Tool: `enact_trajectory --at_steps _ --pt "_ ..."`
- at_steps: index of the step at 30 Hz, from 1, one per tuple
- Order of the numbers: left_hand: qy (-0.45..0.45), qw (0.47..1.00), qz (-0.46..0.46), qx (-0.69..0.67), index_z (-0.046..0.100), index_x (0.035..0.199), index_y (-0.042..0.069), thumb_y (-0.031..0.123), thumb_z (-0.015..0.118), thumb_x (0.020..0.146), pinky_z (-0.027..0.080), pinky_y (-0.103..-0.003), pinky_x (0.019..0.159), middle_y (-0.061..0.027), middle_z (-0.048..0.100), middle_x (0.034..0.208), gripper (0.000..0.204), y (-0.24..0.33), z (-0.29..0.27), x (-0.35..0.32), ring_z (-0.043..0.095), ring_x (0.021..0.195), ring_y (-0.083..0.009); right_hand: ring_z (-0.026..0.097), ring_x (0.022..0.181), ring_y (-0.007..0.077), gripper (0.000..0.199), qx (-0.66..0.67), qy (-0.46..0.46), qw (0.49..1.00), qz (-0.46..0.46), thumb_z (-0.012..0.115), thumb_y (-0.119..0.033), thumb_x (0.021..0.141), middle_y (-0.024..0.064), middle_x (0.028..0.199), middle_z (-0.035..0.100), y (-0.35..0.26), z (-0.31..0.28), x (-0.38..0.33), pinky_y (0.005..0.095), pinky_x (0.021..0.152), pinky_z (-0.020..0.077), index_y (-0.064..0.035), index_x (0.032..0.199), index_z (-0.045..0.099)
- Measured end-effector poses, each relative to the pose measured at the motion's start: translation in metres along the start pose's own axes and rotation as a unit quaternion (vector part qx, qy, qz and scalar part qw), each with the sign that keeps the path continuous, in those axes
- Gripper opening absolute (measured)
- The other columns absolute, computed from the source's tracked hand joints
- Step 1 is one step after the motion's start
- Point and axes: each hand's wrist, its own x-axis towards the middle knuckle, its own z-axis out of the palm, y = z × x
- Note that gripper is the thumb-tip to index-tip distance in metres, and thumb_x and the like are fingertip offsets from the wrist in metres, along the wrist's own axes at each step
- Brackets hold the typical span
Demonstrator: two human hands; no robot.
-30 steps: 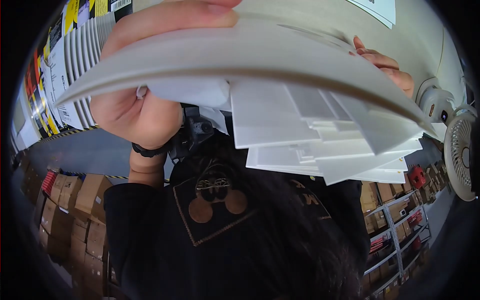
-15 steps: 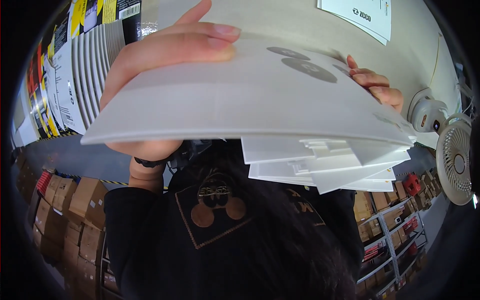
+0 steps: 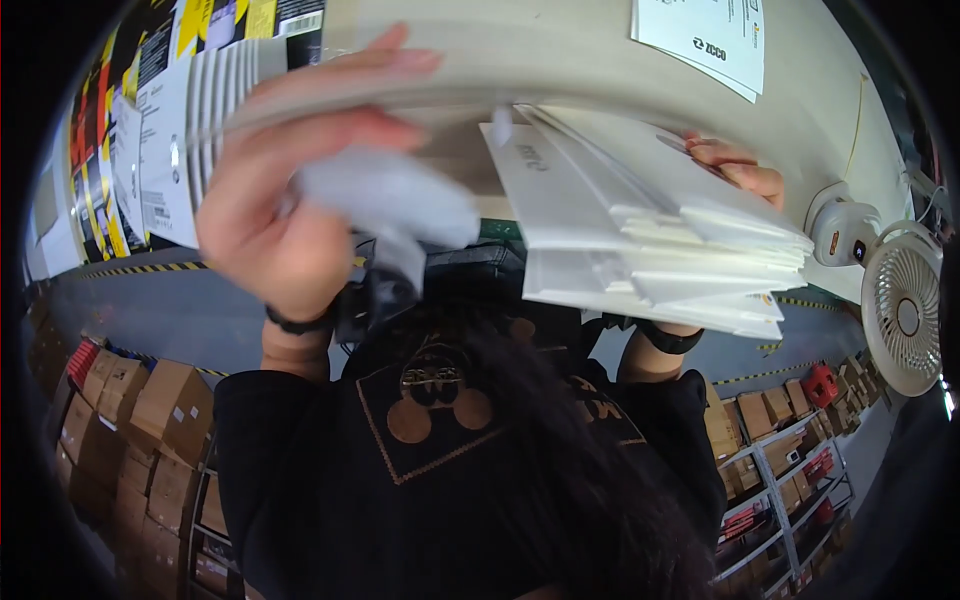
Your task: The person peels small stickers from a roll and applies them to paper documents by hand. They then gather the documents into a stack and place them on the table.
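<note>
My right hand holds a fanned stack of white folded cards, its fingers curled over the far right edge. The stack's near ends spread apart in uneven layers, and the rest of that hand is hidden beneath. To the left, my left hand is smeared by motion. Its fingers curve around a blurred white card, apart from the stack's left end. A thin blurred edge runs from those fingers toward the stack; its exact shape cannot be made out.
On the table, a row of white flat packs stands at the left beside yellow-black boxes. White printed sheets lie at the far right, and a white fan stands at the right edge. Cardboard boxes and a metal shelf are behind.
The broad white card that covered the stack has swung away to the left with my left hand and now shows blurred. The stack in my right hand is exposed and slightly higher.
</note>
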Motion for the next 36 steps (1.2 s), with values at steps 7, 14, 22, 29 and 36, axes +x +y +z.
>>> enact_trajectory --at_steps 7,14,22,29,36 --pt "0.09 0.959 -0.266 -0.044 0.058 0.097 -0.004 -0.002 0.045 0.081 0.047 -0.028 0.077 -0.0121 0.062 0.088 0.021 0.017 -0.007 0.009 0.059 0.084 -0.0171 0.059 0.076 0.0246 0.033 0.007 0.028 0.999 -0.019 0.059 -0.034 0.08 0.0218 0.09 0.059 -0.012 0.01 0.002 0.0421 0.084 0.0431 -0.0032 0.088 0.05" --pt "0.061 0.891 -0.366 -0.263 0.058 0.098 -0.004 -0.001 0.044 0.082 0.047 -0.026 0.076 -0.0115 0.062 0.092 0.021 0.016 -0.015 0.021 0.059 0.085 -0.0166 0.053 0.064 0.0192 0.028 -0.109 -0.394 0.898 -0.164 0.06 -0.031 0.077 0.0169 0.098 0.06 -0.084 0.002 0.048 0.0304 0.062 0.0421 -0.0065 0.073 0.049" --pt "0.014 0.865 -0.378 -0.33 0.057 0.099 -0.005 0.003 0.046 0.082 0.051 -0.027 0.071 -0.0127 0.061 0.093 0.021 0.034 -0.005 0.026 0.062 0.083 -0.0179 0.054 0.058 0.0174 0.025 -0.37 -0.427 0.805 -0.179 0.062 -0.025 0.063 0.0262 0.118 0.049 -0.128 0.027 0.036 0.0258 0.056 0.0381 -0.0056 0.068 0.047" --pt "-0.004 0.838 -0.39 -0.383 0.055 0.101 -0.005 0.002 0.045 0.081 0.051 -0.028 0.071 -0.0131 0.061 0.094 0.023 0.055 0.014 0.018 0.062 0.083 -0.0174 0.054 0.059 0.0154 0.018 -0.478 -0.394 0.761 -0.193 0.059 -0.017 0.056 0.0222 0.122 0.047 -0.143 0.039 0.013 0.0248 0.055 0.0378 -0.0066 0.062 0.045" --pt "-0.003 0.854 -0.347 -0.387 0.056 0.097 -0.005 0.001 0.046 0.082 0.049 -0.026 0.073 -0.0105 0.06 0.091 0.019 0.083 0.029 0.005 0.06 0.082 -0.0156 0.052 0.06 0.0153 0.018 -0.545 -0.33 0.745 -0.199 0.058 -0.011 0.053 0.0187 0.125 0.046 -0.145 0.042 -0.005 0.0245 0.056 0.038 -0.0065 0.058 0.04"
